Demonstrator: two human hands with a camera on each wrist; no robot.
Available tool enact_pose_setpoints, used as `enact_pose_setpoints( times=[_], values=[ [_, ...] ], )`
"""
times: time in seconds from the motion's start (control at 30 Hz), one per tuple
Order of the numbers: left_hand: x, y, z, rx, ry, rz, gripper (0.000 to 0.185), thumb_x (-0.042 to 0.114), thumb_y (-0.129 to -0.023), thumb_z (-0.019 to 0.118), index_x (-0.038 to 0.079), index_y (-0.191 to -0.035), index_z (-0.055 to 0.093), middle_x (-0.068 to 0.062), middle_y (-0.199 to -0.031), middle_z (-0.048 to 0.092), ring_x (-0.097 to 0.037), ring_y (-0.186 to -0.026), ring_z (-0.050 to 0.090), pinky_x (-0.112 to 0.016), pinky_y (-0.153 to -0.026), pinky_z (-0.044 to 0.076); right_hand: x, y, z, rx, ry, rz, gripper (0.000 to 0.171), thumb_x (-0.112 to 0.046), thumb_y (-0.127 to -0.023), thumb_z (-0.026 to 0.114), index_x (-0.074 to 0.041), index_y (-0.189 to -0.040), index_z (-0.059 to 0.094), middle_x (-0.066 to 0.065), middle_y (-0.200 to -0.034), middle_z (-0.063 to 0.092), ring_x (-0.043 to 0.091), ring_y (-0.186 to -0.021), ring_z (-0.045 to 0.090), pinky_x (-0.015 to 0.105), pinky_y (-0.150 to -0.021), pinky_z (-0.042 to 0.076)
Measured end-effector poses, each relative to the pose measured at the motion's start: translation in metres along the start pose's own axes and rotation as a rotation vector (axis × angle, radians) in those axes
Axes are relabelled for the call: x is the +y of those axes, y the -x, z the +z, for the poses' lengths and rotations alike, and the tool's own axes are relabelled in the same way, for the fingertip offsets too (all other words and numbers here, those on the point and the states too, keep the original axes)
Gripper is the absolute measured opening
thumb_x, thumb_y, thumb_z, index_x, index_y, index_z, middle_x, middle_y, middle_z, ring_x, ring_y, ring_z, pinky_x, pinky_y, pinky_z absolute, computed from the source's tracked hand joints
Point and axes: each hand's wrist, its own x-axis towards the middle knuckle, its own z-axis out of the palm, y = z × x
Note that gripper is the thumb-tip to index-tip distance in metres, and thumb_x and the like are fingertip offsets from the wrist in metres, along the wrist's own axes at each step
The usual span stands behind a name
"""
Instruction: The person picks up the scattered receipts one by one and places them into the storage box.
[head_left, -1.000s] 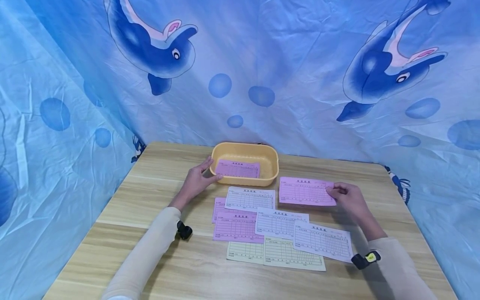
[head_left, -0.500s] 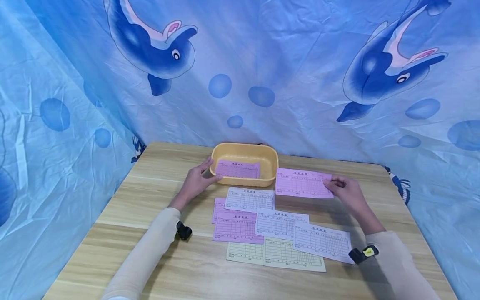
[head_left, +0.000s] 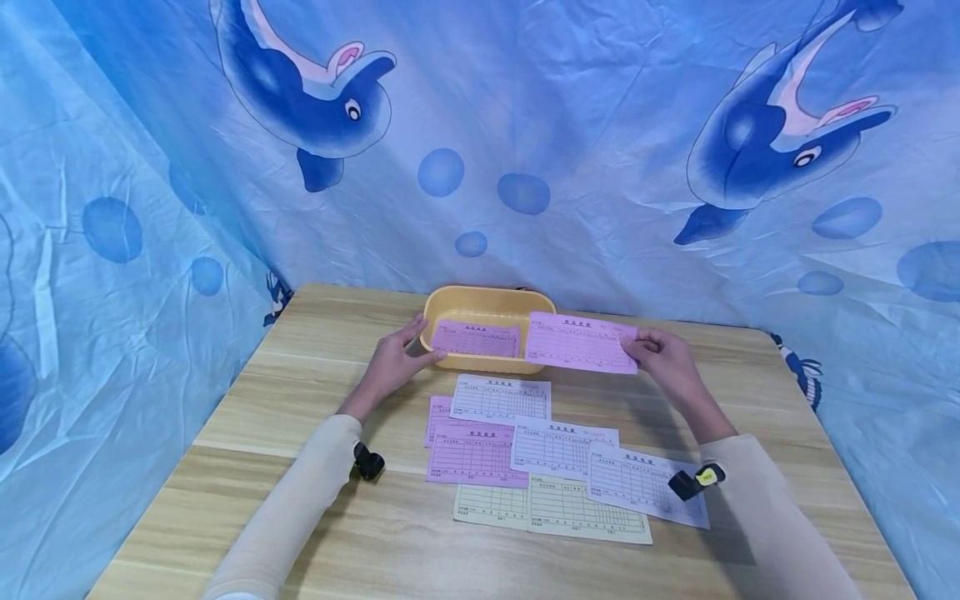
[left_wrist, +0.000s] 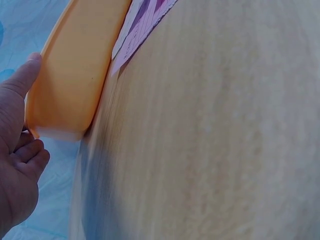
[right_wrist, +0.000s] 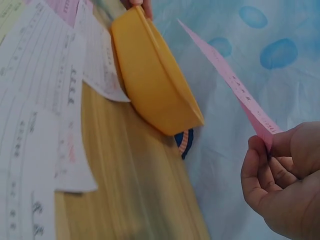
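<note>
My left hand (head_left: 390, 364) holds the left end of a yellow-orange plastic basin (left_wrist: 75, 65), thumb along its outer wall and the other fingers at the rim. A pink receipt slip (head_left: 480, 340) lies inside the basin. Between thumb and fingers, my right hand (head_left: 663, 367) pinches the right edge of another pink receipt slip (head_left: 577, 342). That slip is raised off the table, its left end in front of the basin's right end in the head view. In the right wrist view, the right hand (right_wrist: 285, 175) grips the slip (right_wrist: 235, 82) at one end.
In front of the basin, overlapping slips lie on the wooden table (head_left: 360, 533): white ones (head_left: 498, 397), pink ones (head_left: 472, 456) and pale green ones (head_left: 585, 508). A blue dolphin-print cloth (head_left: 585, 108) hangs behind the table and at its sides.
The right hand has carried its pink slip up and to the left, from right of the basin to the basin's right end. The left hand and basin have stayed put.
</note>
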Motion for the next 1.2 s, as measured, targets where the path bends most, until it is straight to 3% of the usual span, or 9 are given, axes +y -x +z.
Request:
enact_pose_setpoints(
  times=[0.23, 0.4, 0.57, 0.83, 1.07, 1.2],
  values=[
    [0.0, 0.001, 0.0, 0.002, -0.006, -0.001, 0.091, 0.049, -0.083, 0.083, 0.003, -0.152, 0.045, -0.007, -0.163, 0.034, -0.029, -0.152, 0.03, -0.047, -0.125, 0.025, -0.017, -0.012, 0.013, -0.008, -0.02, -0.02, 0.036, -0.023, -0.104, 0.061, 0.001, -0.13, 0.062, 0.018, -0.12, 0.067, 0.015, -0.098, 0.066, 0.017, -0.078, 0.058],
    [0.001, 0.0, 0.001, -0.003, -0.009, 0.002, 0.091, 0.048, -0.083, 0.083, 0.003, -0.152, 0.044, -0.007, -0.164, 0.033, -0.031, -0.152, 0.03, -0.049, -0.124, 0.026, -0.032, -0.022, 0.025, 0.019, -0.094, -0.001, 0.035, -0.019, -0.103, 0.064, 0.003, -0.129, 0.062, 0.02, -0.121, 0.066, 0.014, -0.096, 0.067, 0.018, -0.077, 0.059],
    [0.0, 0.0, 0.001, -0.006, 0.009, 0.009, 0.089, 0.047, -0.084, 0.083, 0.004, -0.152, 0.044, -0.007, -0.164, 0.033, -0.03, -0.151, 0.032, -0.047, -0.124, 0.028, -0.047, -0.031, 0.039, 0.045, -0.147, -0.003, 0.031, -0.015, -0.101, 0.067, 0.005, -0.125, 0.065, 0.022, -0.12, 0.068, 0.011, -0.09, 0.068, 0.019, -0.073, 0.06],
    [-0.002, -0.001, 0.001, 0.005, 0.01, 0.019, 0.088, 0.046, -0.084, 0.083, 0.004, -0.152, 0.045, -0.008, -0.163, 0.034, -0.03, -0.151, 0.033, -0.047, -0.124, 0.028, -0.06, -0.042, 0.067, 0.044, -0.183, -0.002, 0.033, -0.016, -0.1, 0.068, 0.003, -0.127, 0.067, 0.022, -0.122, 0.07, 0.017, -0.096, 0.07, 0.021, -0.073, 0.061],
    [-0.001, -0.001, 0.001, 0.014, 0.011, 0.017, 0.09, 0.048, -0.082, 0.084, 0.004, -0.151, 0.046, -0.008, -0.162, 0.036, -0.031, -0.15, 0.034, -0.046, -0.123, 0.029, -0.069, -0.05, 0.09, 0.047, -0.211, -0.018, 0.031, -0.013, -0.098, 0.071, 0.006, -0.122, 0.069, 0.024, -0.115, 0.073, 0.011, -0.083, 0.071, 0.021, -0.069, 0.061],
    [-0.001, -0.001, 0.001, 0.016, 0.007, 0.006, 0.09, 0.047, -0.082, 0.084, 0.003, -0.151, 0.046, -0.008, -0.162, 0.036, -0.031, -0.15, 0.034, -0.046, -0.123, 0.029, -0.073, -0.057, 0.105, 0.046, -0.221, -0.035, 0.028, -0.011, -0.096, 0.073, 0.007, -0.117, 0.071, 0.024, -0.11, 0.074, 0.01, -0.078, 0.071, 0.031, -0.075, 0.064]
  ],
)
